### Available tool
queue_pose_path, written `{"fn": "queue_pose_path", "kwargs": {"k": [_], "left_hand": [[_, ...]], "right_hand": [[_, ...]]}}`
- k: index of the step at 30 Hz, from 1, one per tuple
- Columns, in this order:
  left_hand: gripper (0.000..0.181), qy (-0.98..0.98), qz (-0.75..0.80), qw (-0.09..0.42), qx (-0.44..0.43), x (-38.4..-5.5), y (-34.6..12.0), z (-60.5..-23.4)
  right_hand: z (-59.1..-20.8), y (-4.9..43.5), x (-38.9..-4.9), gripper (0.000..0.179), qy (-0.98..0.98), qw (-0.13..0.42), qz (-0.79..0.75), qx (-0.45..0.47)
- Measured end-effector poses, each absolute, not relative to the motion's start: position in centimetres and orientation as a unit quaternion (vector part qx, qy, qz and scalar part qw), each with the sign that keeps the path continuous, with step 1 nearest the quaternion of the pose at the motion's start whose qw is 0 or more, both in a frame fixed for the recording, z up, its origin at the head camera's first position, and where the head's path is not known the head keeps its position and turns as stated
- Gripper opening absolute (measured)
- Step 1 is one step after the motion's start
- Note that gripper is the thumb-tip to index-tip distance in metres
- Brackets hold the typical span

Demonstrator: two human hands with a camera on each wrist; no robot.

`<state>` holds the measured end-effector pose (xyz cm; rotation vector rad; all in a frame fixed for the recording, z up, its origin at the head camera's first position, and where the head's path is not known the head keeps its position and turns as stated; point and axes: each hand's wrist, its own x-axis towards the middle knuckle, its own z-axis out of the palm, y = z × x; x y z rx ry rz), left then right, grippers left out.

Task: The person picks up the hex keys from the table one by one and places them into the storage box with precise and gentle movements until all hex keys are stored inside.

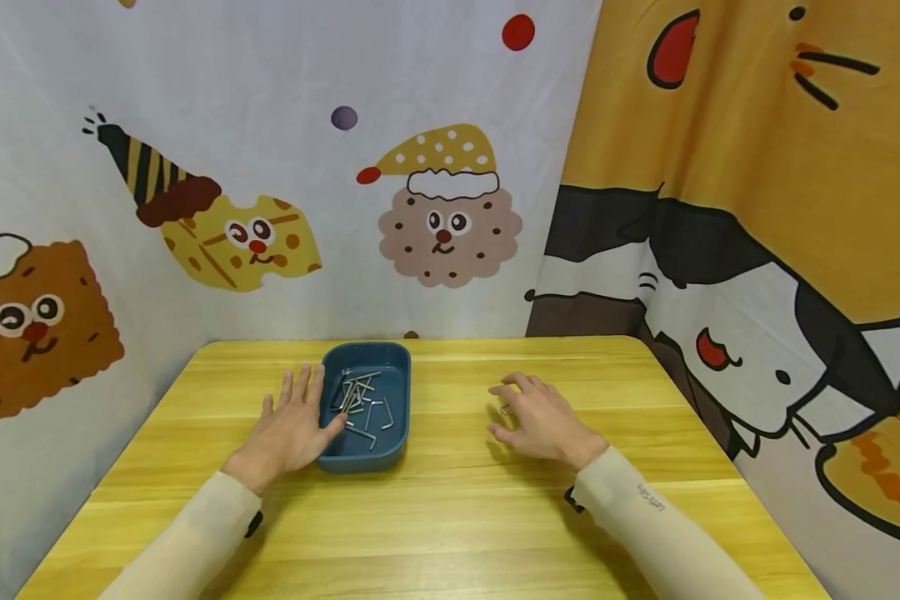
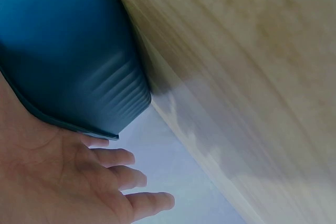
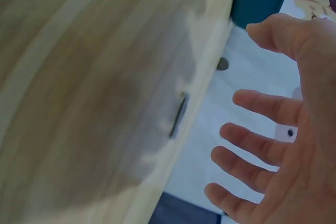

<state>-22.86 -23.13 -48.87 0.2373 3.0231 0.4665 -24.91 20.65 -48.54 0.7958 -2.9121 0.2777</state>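
Observation:
A blue plastic bin (image 1: 363, 462) stands on the table, left of centre. In it lie several loose L-shaped metal hex keys (image 1: 356, 396). My left hand (image 1: 288, 429) rests against the bin's left side and rim, fingers straight and thumb over the edge; the left wrist view shows the palm beside the bin wall (image 2: 79, 51). My right hand (image 1: 543, 421) hovers over the table right of the bin, fingers spread and loosely bent, holding nothing. Below it, in the right wrist view, a small metal piece (image 3: 179, 115) lies on the wood; its full shape cannot be made out.
The wooden table (image 1: 450, 533) has rounded far corners. A printed curtain (image 1: 270, 125) with cartoon figures hangs behind it, and a yellow cartoon curtain (image 1: 757, 167) hangs on the right. Dark bands sit around both wrists.

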Motion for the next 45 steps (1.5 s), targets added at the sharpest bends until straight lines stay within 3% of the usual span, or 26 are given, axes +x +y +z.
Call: {"fn": "queue_pose_path", "kwargs": {"k": [13,23,45], "left_hand": [[0.102,0.985,0.151,0.039,0.077,-23.0,-22.9,-48.7],[0.103,0.985,0.152,0.039,0.077,-22.9,-23.0,-48.9],[0.103,0.985,0.149,0.042,0.076,-23.1,-23.0,-48.9]], "right_hand": [[-49.3,22.5,-26.1,0.068,-0.975,0.032,0.07,0.21],[-49.8,22.4,-26.6,0.052,-0.979,0.008,0.075,0.189],[-49.9,21.7,-27.2,0.037,-0.964,0.052,0.118,0.232]]}}
